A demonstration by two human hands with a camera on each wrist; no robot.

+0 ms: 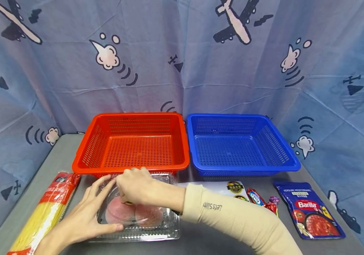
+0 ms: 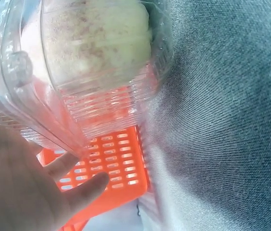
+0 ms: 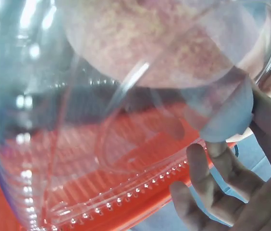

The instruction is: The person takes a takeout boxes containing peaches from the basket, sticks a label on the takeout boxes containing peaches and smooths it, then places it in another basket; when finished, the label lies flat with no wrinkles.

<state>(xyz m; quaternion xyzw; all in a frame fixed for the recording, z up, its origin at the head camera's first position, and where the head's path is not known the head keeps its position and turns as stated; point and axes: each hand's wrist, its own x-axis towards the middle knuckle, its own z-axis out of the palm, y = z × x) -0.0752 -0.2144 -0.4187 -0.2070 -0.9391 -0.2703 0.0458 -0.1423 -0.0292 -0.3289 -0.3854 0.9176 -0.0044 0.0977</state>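
Note:
A clear plastic clamshell box [image 1: 172, 232] with round pinkish, mottled fruits [image 1: 150, 215] inside lies in front of the red basket. My left hand [image 1: 86, 216] rests at the box's left side, thumb and fingers spread straight along it. Over the lid, my right hand [image 1: 137, 186] pinches a round sticker [image 3: 229, 115], whose pale side curves between thumb and finger in the right wrist view. A bit of its dark and gold face shows under the hand in the head view. Behind the right forearm lies a white sheet [image 1: 213, 186] with round dark-and-gold stickers, partly hidden by the sleeve.
The red basket [image 1: 130, 170] and a blue basket [image 1: 242, 169] stand side by side at the back. A noodle pack [image 1: 43, 216] lies on the left. Candies in wrappers [image 1: 255, 196] and a Barilla sauce pouch [image 1: 309, 212] lie on the right. A patterned curtain hangs behind.

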